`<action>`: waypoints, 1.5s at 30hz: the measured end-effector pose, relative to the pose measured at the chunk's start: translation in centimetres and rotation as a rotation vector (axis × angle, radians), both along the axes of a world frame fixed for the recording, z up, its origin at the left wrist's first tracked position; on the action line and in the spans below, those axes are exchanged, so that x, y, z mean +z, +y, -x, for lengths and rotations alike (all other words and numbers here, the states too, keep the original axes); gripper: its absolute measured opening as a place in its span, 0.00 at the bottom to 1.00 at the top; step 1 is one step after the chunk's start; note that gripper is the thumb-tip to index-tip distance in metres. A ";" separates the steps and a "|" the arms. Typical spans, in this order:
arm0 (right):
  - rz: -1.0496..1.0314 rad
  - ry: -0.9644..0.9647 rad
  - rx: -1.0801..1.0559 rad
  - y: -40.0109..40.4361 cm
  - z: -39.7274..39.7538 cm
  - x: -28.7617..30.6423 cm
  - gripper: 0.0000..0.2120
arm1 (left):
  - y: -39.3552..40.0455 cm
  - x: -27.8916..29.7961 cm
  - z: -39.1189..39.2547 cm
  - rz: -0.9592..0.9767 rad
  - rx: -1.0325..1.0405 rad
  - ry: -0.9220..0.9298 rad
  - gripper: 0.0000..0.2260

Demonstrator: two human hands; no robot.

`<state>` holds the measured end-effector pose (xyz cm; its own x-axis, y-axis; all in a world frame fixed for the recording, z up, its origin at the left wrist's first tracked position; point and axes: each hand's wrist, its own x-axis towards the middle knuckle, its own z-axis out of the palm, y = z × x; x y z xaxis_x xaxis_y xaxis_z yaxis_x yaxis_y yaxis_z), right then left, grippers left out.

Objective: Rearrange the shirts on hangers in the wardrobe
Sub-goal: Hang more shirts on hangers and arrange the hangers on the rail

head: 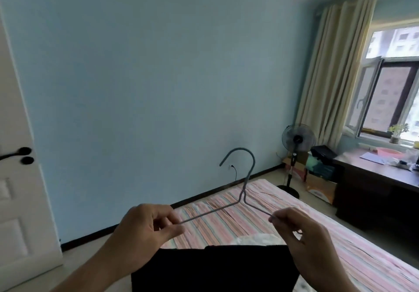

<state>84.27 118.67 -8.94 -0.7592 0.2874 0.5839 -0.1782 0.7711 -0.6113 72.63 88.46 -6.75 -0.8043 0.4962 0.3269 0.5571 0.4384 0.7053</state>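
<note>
A black shirt (pixel 215 266) drapes at the bed's (pixel 340 246) near edge; left hand (pixel 145 226) and right hand (pixel 301 230) each pinch a hanger (pixel 243 192) shoulder, hook upright, probably ready to thread it in.

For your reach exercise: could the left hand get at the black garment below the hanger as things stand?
Probably not yet: the left hand is pinching the hanger, though the black garment lies unobstructed just below it.

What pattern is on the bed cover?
The bed cover has pink, white and pale green stripes, seen in the head view.
</note>
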 end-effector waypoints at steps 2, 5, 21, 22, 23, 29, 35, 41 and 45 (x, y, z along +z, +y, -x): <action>0.008 0.017 0.065 -2.3 0.3 2.3 0.12 | -2.3 2.3 -1.4 -0.013 0.056 0.048 0.04; 0.035 0.026 0.175 -5.4 1.0 5.0 0.09 | -5.6 4.6 -3.4 -0.068 0.119 0.083 0.05; 0.099 -0.138 0.978 -19.9 4.0 10.0 0.06 | -14.9 7.5 -14.1 -0.345 0.519 0.173 0.08; 0.117 -0.153 1.038 -20.7 4.0 10.2 0.06 | -15.1 7.5 -15.0 -0.357 0.542 0.168 0.08; 0.147 -0.177 1.106 -21.6 4.0 10.4 0.06 | -15.3 7.5 -16.0 -0.350 0.565 0.166 0.07; 0.158 -0.323 1.415 -27.7 2.6 11.1 0.07 | -16.7 7.4 -22.1 -0.281 0.754 0.133 0.01; 0.098 -0.312 1.619 -32.9 -0.3 11.5 0.07 | -18.9 7.9 -28.8 -0.262 0.957 0.108 0.07; 0.070 -0.329 1.811 -38.9 -5.1 12.3 0.05 | -22.0 8.5 -36.4 -0.253 1.100 0.095 0.02; 0.051 -0.378 1.943 -43.1 -9.0 12.4 0.05 | -23.6 8.5 -41.9 -0.279 1.206 0.102 0.05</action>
<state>93.24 75.57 3.46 -0.0782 -0.9276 0.3652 -0.4892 -0.2835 -0.8248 114.49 64.82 1.71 -0.6629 -0.6388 0.3904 -0.0395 0.5506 0.8338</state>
